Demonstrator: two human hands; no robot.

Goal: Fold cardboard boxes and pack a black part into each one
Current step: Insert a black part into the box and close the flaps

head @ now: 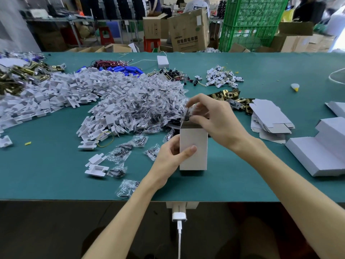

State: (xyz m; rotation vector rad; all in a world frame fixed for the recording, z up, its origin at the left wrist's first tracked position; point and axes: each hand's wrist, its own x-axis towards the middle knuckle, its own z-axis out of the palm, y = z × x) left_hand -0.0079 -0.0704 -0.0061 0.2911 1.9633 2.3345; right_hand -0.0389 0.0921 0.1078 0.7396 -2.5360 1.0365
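A small white cardboard box stands upright on the green table, its top flap open. My left hand grips the box by its left side, thumb across the front face. My right hand is just above the box's open top and pinches a clear bag with a black part in it. A large heap of the same bagged black parts lies behind the box, and several loose bags lie to the left of my left hand.
White plastic inserts are heaped at the left. Flat unfolded boxes and folded white boxes sit at the right. Brass hardware, blue cylinders, wired parts and a white charger at the table's front edge are also here.
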